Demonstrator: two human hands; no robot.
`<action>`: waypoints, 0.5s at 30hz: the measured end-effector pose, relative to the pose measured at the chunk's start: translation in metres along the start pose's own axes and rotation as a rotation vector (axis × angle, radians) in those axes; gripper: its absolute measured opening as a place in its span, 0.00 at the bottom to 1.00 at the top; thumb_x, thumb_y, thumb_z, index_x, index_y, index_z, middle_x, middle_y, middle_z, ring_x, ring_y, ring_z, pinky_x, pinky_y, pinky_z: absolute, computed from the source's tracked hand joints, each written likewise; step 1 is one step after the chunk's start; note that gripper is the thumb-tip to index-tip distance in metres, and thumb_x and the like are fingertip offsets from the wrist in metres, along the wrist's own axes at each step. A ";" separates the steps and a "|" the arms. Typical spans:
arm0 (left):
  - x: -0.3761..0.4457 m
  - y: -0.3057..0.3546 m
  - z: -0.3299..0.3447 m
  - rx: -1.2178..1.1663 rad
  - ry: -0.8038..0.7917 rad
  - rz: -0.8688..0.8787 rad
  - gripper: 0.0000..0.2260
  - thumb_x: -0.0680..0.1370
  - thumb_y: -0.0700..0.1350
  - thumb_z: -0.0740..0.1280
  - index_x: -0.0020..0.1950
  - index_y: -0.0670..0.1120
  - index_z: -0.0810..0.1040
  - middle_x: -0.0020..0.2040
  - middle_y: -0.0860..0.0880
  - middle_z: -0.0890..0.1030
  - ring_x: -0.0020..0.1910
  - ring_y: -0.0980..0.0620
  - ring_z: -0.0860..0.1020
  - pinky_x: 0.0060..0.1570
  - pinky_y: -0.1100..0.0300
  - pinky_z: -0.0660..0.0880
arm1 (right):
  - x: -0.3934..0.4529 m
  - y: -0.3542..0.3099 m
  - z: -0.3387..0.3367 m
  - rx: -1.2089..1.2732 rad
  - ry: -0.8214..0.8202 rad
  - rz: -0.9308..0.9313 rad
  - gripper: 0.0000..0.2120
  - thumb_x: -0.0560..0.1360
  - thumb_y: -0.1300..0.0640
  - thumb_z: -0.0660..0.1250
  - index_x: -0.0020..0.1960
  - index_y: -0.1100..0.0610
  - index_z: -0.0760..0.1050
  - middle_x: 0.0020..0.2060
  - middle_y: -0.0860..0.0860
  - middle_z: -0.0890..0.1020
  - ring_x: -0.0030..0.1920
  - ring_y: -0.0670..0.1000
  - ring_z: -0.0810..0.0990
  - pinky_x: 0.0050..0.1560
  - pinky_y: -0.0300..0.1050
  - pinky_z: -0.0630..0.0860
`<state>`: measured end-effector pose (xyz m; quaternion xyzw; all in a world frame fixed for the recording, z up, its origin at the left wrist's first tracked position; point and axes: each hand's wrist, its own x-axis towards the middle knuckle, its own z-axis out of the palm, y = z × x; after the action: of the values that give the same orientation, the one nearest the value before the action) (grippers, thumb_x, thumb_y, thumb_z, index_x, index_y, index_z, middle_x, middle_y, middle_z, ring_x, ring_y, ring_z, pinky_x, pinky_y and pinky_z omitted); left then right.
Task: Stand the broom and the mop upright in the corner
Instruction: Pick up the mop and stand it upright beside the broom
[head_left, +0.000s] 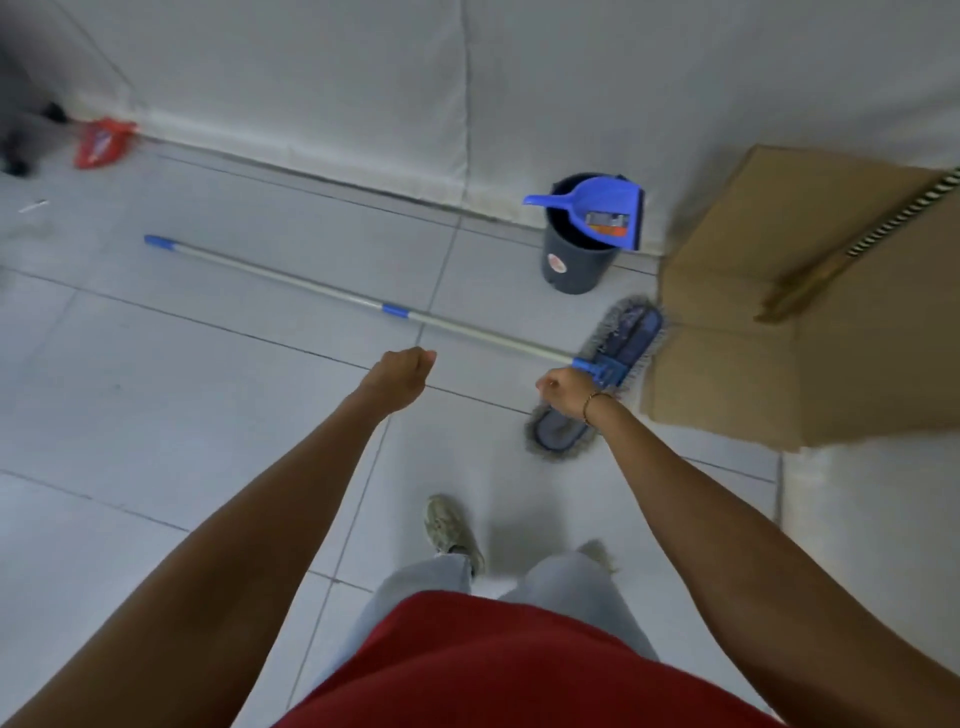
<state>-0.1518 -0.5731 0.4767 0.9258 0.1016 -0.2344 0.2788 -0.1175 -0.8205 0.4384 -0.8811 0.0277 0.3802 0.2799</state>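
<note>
The mop (332, 292) lies flat on the tiled floor, its silver pole with blue grips running from upper left to its blue and grey flat head (618, 338) at the right. A broom (810, 280) with a striped handle and straw-coloured bristles rests on the cardboard box. My left hand (400, 376) hovers in a loose fist just in front of the pole, apart from it and holding nothing. My right hand (569, 392) is curled above the mop head near the pole joint; no grip on it shows.
A large cardboard box (779, 374) stands at the right against the white wall. A dark bucket (576, 260) holding a blue dustpan (597, 208) sits by the wall. A red item (101, 140) lies at the far left. My feet (452, 530) are below.
</note>
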 end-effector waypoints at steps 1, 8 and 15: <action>0.004 -0.017 -0.012 -0.027 -0.008 -0.021 0.10 0.79 0.37 0.49 0.45 0.37 0.68 0.48 0.35 0.78 0.49 0.35 0.76 0.55 0.44 0.73 | 0.005 -0.018 0.009 0.005 -0.025 -0.017 0.13 0.77 0.58 0.58 0.53 0.61 0.79 0.54 0.61 0.81 0.59 0.59 0.77 0.64 0.52 0.73; 0.034 -0.074 -0.059 -0.066 -0.048 -0.008 0.24 0.82 0.52 0.49 0.56 0.35 0.75 0.55 0.36 0.81 0.56 0.38 0.77 0.59 0.48 0.71 | 0.032 -0.099 0.030 -0.048 -0.079 -0.044 0.14 0.76 0.60 0.59 0.58 0.59 0.78 0.60 0.59 0.80 0.61 0.59 0.77 0.62 0.48 0.74; 0.103 -0.131 -0.094 -0.067 -0.075 -0.060 0.14 0.80 0.41 0.55 0.58 0.38 0.76 0.58 0.40 0.81 0.58 0.40 0.77 0.60 0.51 0.70 | 0.109 -0.150 0.021 -0.081 -0.107 -0.012 0.14 0.76 0.59 0.59 0.58 0.58 0.78 0.60 0.58 0.80 0.60 0.58 0.77 0.63 0.49 0.74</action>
<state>-0.0682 -0.4058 0.4336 0.9030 0.1266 -0.2735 0.3061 -0.0144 -0.6657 0.4229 -0.8703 -0.0079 0.4259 0.2474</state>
